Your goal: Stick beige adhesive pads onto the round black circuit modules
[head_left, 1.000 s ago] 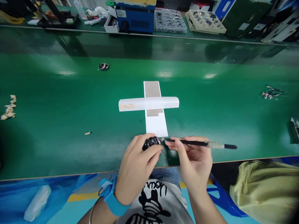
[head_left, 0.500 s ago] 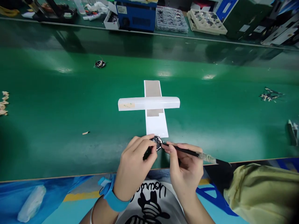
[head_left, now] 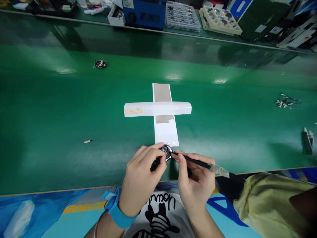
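My left hand [head_left: 145, 172] is closed, fingers and thumb pinching a small round black electronic part [head_left: 166, 152] with silvery bits near the front of the bench. My right hand [head_left: 196, 178] grips a slim black tool [head_left: 195, 161] like a pair of tweezers, with clear tape wrapped round its rear. Its tip touches or lies very close to the round part's right side; I cannot tell which. Just beyond my fingers lies a white sheet [head_left: 165, 134] with grey-brown strips on it. Across that sheet rests a white curved strip [head_left: 160, 108] with small tan pieces on its left end.
Another round black part [head_left: 100, 63] with wires lies at the back left. A tan scrap [head_left: 87, 141] is at left, a pile of small wires [head_left: 286, 100] at right. The rear shelf holds a blue box [head_left: 145, 15] and parts trays [head_left: 182, 16]. Someone's olive garment [head_left: 262, 201] is close at right.
The view has shifted slightly, and the olive garment at right has moved a little, with a dark area now showing beside it. Both hands keep nearly the same hold and place.
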Motion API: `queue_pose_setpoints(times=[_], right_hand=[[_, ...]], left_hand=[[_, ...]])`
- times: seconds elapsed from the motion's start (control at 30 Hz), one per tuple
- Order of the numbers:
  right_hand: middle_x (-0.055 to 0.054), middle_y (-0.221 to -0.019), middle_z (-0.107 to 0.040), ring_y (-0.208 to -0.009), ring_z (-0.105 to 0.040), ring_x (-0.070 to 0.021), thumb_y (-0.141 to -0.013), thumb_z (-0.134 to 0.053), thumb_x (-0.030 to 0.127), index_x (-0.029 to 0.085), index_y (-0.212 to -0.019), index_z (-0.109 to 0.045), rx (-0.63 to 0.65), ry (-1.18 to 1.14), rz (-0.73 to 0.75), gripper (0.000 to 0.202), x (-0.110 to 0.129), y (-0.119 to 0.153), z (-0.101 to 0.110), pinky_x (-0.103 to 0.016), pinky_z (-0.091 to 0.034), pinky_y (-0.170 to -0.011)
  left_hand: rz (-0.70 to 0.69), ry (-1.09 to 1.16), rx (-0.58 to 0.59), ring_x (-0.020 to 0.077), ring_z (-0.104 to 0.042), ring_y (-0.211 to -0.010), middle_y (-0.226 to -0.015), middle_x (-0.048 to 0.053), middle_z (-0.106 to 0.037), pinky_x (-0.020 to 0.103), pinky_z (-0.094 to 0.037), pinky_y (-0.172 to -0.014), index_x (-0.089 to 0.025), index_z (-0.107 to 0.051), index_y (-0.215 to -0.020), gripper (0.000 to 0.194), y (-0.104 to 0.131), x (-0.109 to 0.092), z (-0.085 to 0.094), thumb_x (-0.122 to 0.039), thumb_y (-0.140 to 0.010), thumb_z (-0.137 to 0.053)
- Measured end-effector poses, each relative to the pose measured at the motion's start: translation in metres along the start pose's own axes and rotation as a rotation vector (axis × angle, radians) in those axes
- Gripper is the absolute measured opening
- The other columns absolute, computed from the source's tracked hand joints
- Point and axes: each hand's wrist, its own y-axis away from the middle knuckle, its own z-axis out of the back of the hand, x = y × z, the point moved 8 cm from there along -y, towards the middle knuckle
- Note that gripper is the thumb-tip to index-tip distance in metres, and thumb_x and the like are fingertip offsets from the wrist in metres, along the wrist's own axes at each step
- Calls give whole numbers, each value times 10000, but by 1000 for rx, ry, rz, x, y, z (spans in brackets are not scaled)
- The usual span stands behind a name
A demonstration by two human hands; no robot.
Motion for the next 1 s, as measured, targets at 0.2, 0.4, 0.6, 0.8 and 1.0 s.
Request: queue_pose_setpoints(times=[0.2,0.4,0.6,0.8,1.0], right_hand=[[-25,-895,-648,-740,-766,-181,-828,-660,101,203,-940,-570,-36,-53,3,176,0,2,0,-261,-666,-687],[-27,-876,-671,-751,-767,-200,-821,-668,113,210,-954,-561,-43,-28,14,197,0,3,0,-272,-670,-669],[-24,-891,-665,-765,-763,-191,-815,-666,86,215,-973,-559,-52,-32,41,231,2,4,1,-276,-667,-675],[-21,-916,-692,-812,-754,-180,-801,-658,45,230,-1005,-548,-31,-35,77,296,2,4,0,-277,-657,-699],[-17,-927,-702,-854,-743,-176,-797,-644,7,237,-1019,-538,-4,-51,123,337,2,5,-1,-292,-653,-725]], left_hand=[[26,4,5,180,-652,-983,-1060,0,-712,312,-510,-771,-228,-572,-837,130,0,2,0,-116,-898,-546],[32,25,-4,182,-649,-993,-1057,1,-708,320,-513,-776,-229,-565,-824,135,-1,3,0,-120,-899,-540],[31,33,7,179,-644,-991,-1051,0,-706,320,-513,-782,-222,-576,-826,136,0,3,-1,-103,-888,-552],[-17,5,33,193,-623,-972,-1138,22,-677,369,-539,-830,-222,-648,-912,113,2,1,-2,-140,-905,-572],[-257,-222,89,233,-615,-982,-1203,114,-650,400,-568,-819,-159,-671,-1087,209,6,-16,-7,-127,-935,-530]])
